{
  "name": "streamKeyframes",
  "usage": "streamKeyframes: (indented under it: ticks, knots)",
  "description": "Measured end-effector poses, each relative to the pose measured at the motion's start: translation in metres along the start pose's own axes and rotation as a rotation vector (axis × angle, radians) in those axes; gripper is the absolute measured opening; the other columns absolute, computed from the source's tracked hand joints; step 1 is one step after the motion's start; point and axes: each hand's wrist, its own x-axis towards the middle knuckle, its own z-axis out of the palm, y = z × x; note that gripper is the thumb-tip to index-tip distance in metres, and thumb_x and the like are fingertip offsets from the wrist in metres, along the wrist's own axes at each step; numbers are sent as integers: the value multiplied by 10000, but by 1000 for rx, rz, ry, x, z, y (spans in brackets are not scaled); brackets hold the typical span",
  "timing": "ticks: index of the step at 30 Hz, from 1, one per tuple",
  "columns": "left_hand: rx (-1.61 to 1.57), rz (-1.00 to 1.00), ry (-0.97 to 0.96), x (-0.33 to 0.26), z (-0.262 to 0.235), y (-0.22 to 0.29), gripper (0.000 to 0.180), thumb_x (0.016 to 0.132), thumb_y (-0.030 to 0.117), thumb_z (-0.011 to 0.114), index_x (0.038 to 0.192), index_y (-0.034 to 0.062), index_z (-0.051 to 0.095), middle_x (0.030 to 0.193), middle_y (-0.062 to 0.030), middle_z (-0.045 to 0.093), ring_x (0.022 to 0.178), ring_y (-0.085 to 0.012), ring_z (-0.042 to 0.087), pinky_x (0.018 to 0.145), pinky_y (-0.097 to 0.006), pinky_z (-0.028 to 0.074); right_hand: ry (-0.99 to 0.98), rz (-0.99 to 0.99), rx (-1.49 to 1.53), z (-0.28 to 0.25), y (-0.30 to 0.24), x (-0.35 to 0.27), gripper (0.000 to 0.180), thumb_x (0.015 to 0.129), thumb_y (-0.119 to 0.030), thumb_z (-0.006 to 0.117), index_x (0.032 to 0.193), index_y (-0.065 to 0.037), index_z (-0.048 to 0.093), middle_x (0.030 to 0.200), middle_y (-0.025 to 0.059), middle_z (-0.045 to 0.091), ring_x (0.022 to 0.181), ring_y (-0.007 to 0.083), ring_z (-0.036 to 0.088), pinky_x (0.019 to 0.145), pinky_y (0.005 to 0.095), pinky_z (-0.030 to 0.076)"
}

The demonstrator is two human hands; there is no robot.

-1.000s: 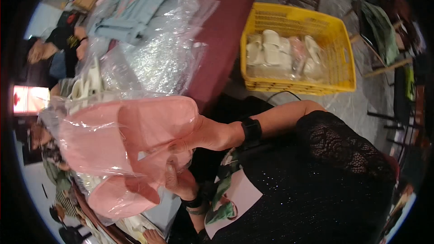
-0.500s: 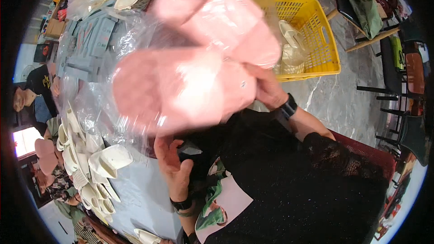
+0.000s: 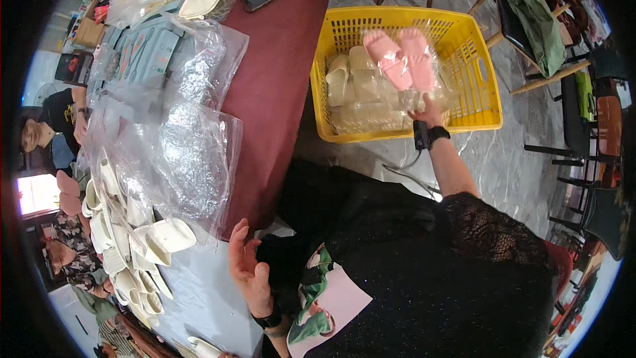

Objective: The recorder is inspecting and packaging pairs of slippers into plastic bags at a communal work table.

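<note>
The head view is showing a clear-wrapped pair of pink slippers [image 3: 419, 59] lying just beyond the fingertips of the right hand [image 3: 429, 114], within the outline of a yellow basket [image 3: 487, 86] and over wrapped cream slippers [image 3: 361, 83]. The right hand is reaching in over the near rim, its fingers meeting the heel end of the wrapper; whether they are gripping the plastic or only touching it, I cannot tell. The left hand [image 3: 250, 272] is hanging empty, fingers loosely curled and spread from the thumb, well apart from the pink pair and near the table [image 3: 268, 99], where clear plastic bags [image 3: 192, 159] and white slippers [image 3: 169, 235] are lying. Half a second earlier, the pink pair was looming large before the body, with the right hand grasping it; now it is showing at the basket, leaving the bags in plain sight.
</note>
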Motion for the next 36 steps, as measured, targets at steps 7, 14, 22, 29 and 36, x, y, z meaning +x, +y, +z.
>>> streamKeyframes:
  ticks: [7,14,22,29,36]
  knots:
    - [60,-124,225,-27,-28,1,304,893,89,546,1175,-24,554,1192,-117,584,1083,-179,538,911,-292,412,-449,240,934,55,-182,-85,291,890,-238,627,1093,-35,579,973,63,631,848,151,607,776,301,501]
    - [45,-194,95,-42,-24,-19,201,932,98,554,1118,47,613,1041,-23,627,957,-97,559,838,-240,452,-658,-377,466,27,-303,-141,81,894,-95,586,909,-17,598,825,8,592,777,96,557,741,245,463]
    - [-179,-163,245,-88,-38,-19,211,942,132,554,1109,17,612,1034,-31,631,967,-96,560,856,-241,442,-995,-1001,503,3,-452,-221,49,811,-6,602,859,-7,594,818,72,607,765,143,570,709,253,435]
    - [-62,-71,387,-123,-72,-16,172,931,95,556,1060,7,629,995,-38,657,958,-113,582,861,-248,445,-1267,-1710,382,-10,-535,-265,178,689,-57,749,825,-81,637,763,34,640,696,200,634,637,312,504]
    - [39,-86,544,-157,-105,25,151,918,64,569,1034,-7,634,989,-61,661,959,-135,589,875,-275,447,-1250,-2200,412,-33,-562,-309,169,771,-192,719,884,-83,656,793,31,640,713,145,631,619,267,510]
